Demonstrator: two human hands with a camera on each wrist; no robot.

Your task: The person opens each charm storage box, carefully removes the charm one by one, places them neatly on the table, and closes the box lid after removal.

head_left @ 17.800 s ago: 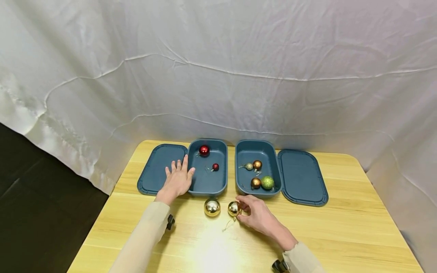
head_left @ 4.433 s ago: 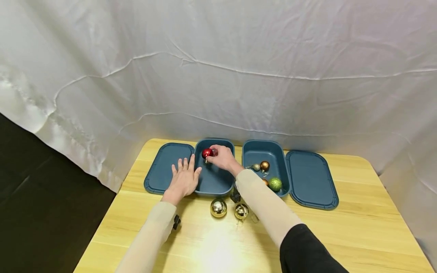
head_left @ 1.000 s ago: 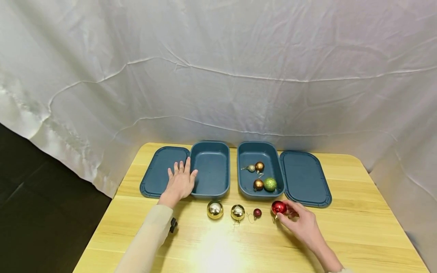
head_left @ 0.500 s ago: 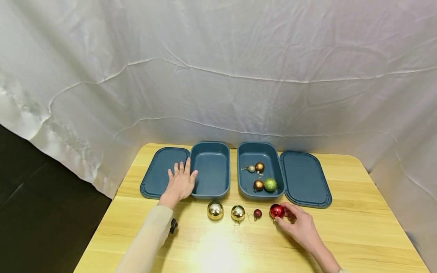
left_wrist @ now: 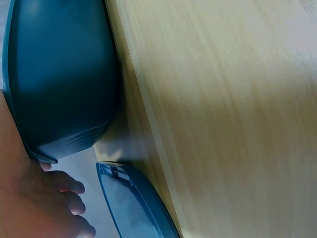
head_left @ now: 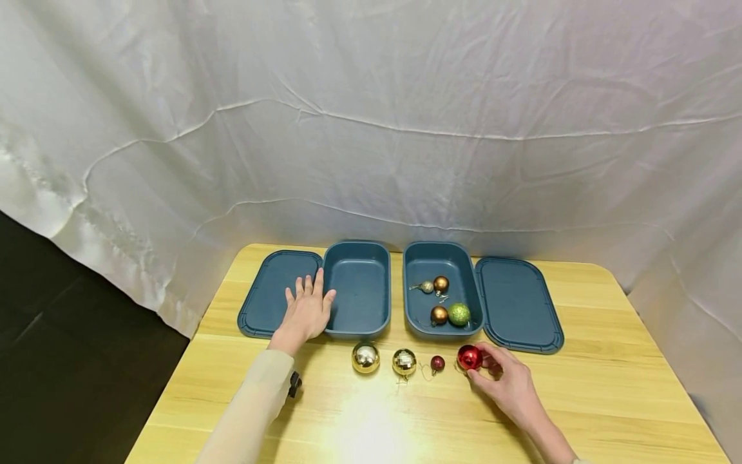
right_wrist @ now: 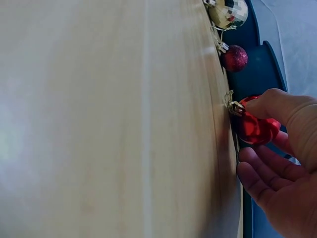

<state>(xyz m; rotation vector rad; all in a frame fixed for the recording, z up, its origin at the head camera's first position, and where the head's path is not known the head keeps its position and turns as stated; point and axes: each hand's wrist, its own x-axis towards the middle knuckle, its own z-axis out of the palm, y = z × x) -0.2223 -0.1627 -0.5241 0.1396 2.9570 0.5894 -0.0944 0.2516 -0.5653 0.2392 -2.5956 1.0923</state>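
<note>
My right hand pinches a shiny red Christmas bauble between thumb and fingers, at the table, in front of the right blue box. In the right wrist view the thumb lies on the red bauble near its gold cap. Left of it, in a row, are a small dark red glitter bauble, a faceted gold bauble and a smooth gold bauble. My left hand, fingers spread and straight, rests at the side of the left blue box, which holds nothing.
Inside the right box are two bronze baubles, a small pale gold one and a green glitter one. A blue lid lies left of the boxes, another lid right. A pale curtain hangs behind the table.
Both red baubles have come from the left box to the table's row, right of the gold ones. Over the last second the held red bauble shifted slightly left; the left hand stayed put.
</note>
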